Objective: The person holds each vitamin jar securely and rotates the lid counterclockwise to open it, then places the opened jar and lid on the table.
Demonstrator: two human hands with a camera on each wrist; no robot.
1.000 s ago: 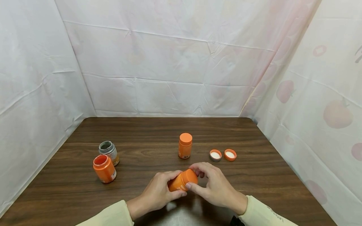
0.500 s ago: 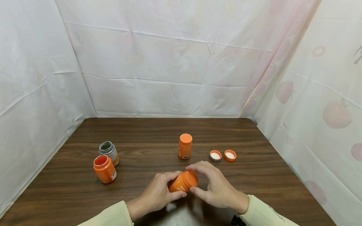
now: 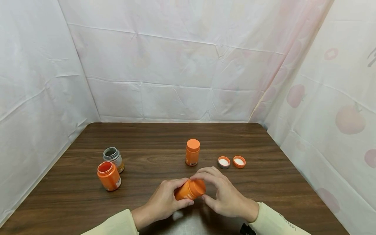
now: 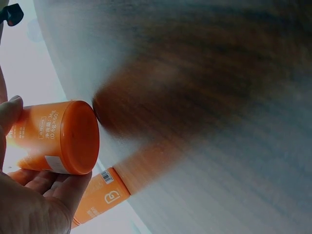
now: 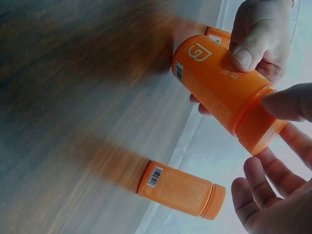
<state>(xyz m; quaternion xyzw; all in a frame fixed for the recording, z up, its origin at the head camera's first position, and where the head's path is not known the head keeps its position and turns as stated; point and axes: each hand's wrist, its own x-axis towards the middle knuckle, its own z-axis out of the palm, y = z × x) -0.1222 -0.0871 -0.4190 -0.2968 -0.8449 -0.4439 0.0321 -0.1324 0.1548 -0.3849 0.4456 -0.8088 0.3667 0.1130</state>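
Left hand [image 3: 164, 200] holds the tall, round orange plastic bottle [image 3: 183, 192] around its body, with the thumb on one side and the fingers on the other. That bottle lies at 2 o'clock from this hand and at 9 o'clock from the right hand [image 3: 224, 192]. Both hands are about as near as each other. The right thumb and fingers bend round the bottle's round orange lid [image 3: 197, 187], but I cannot tell how tight they are.

The bottle leans over. Its long way runs from 8 o'clock at the bottom to between 2 and 3 o'clock at the lid, so the lid points to the right hand. Its bottom edge looks like it rests on the dark brown wooden bench [image 3: 147, 137].

At 9 o'clock from the bottle is an open, shiny orange jar [image 3: 110, 181], and just past it an open grey jar [image 3: 118, 160]. At 2 o'clock, a grey-and-orange lid [image 3: 224, 166] and a small orange lid [image 3: 239, 165] show white insides. At 12 o'clock, another orange bottle [image 3: 192, 157] stands up with its top on.
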